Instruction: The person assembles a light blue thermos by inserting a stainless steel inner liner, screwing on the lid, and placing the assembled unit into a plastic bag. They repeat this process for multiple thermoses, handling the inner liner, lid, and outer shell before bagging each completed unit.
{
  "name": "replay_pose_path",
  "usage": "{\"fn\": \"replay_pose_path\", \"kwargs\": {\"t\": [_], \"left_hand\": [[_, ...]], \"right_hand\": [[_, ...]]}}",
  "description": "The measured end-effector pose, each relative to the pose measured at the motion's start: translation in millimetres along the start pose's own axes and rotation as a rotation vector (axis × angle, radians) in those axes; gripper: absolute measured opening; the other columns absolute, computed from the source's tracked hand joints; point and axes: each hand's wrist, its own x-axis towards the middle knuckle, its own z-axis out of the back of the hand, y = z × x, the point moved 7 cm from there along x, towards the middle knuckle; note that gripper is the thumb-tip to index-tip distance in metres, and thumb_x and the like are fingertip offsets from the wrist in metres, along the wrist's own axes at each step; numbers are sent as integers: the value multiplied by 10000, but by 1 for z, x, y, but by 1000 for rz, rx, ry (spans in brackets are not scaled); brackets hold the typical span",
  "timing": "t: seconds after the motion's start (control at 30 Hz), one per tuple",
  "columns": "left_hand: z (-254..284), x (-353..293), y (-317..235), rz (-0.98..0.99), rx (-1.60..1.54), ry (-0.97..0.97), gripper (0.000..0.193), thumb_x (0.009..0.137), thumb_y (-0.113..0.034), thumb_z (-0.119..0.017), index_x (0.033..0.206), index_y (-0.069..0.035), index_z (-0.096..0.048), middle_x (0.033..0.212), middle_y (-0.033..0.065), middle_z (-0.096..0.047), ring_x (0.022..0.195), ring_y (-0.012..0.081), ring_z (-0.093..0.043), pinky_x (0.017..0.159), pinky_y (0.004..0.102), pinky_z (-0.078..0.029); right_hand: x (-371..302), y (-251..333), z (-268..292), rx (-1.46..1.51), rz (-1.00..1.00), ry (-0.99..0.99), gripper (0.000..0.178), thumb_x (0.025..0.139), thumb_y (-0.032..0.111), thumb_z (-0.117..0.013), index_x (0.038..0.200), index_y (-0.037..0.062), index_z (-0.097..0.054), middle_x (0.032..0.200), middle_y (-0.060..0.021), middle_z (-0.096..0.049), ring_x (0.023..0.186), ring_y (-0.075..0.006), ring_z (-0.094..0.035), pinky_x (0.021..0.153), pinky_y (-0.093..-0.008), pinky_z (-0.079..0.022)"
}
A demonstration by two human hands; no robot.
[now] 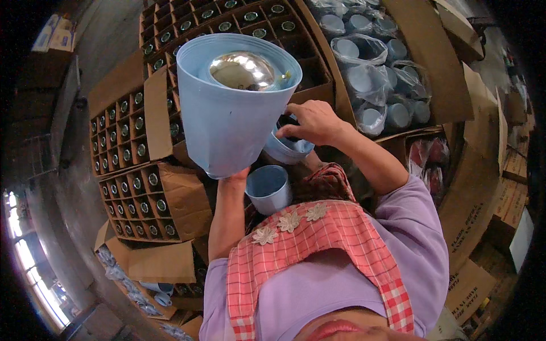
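My left hand (236, 175) is under a large light-blue plastic flask body (227, 128) and holds it up, tilted a little. Inside that body sits a rounded, mirror-silver glass liner (242, 69). My right hand (318, 122) bends over a smaller blue cup (289, 152) beside the body. Its fingers are closed at the cup's mouth, near something dark that I cannot make out. Another blue cup (268, 190) stands nearer to me, below the first, with its mouth facing up.
Divided cardboard boxes (122, 131) with round glass ends in their cells fill the left and far side. At far right an open carton (432, 57) holds several bagged blue flask bodies (364, 77). Bagged red pieces (429, 153) lie below it. More cartons (472, 227) line the right.
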Motion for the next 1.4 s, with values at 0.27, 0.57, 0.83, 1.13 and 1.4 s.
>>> {"fn": "replay_pose_path", "kwargs": {"t": [0.27,0.57,0.83,1.13,1.4], "left_hand": [[-10,-3,3,43,-156,-158,363,906,-305,-362,1162,-71,-470,1180,82,-490,1072,260,-448,926,381,-381],[-3,1,-3,-46,69,-65,385,887,-298,-406,1190,-62,-438,1206,113,-459,1106,275,-414,948,395,-351],[-29,-8,-6,-117,376,-155,372,867,-316,-454,1153,-79,-474,1168,97,-479,1058,263,-451,904,374,-399],[-34,-1,-6,-90,424,-78,388,871,-333,-432,1167,-84,-465,1184,104,-480,1084,280,-446,945,462,-335],[-76,-5,-6,103,-230,116,407,868,-355,-417,1181,-100,-462,1196,106,-493,1115,295,-452,974,613,-236]], "right_hand": [[1,-5,-7,-13,-74,80,550,779,358,-587,1195,19,-466,1150,-206,-502,1032,-346,-502,863,-373,-420],[-12,5,-3,8,468,-307,629,764,436,-586,1221,33,-429,905,-228,-595,868,-358,-572,774,-413,-436],[-4,-16,11,22,-103,-172,425,809,388,-538,1047,39,-587,952,-173,-613,883,-288,-596,755,-373,-464],[-3,-100,-85,1379,-247,-59,382,794,318,-573,1068,52,-566,1007,-72,-581,873,-199,-517,774,-344,-387],[-82,-106,-24,1366,130,-348,483,484,118,-750,877,91,-471,826,-1,-525,799,-125,-503,722,-247,-401]]}}
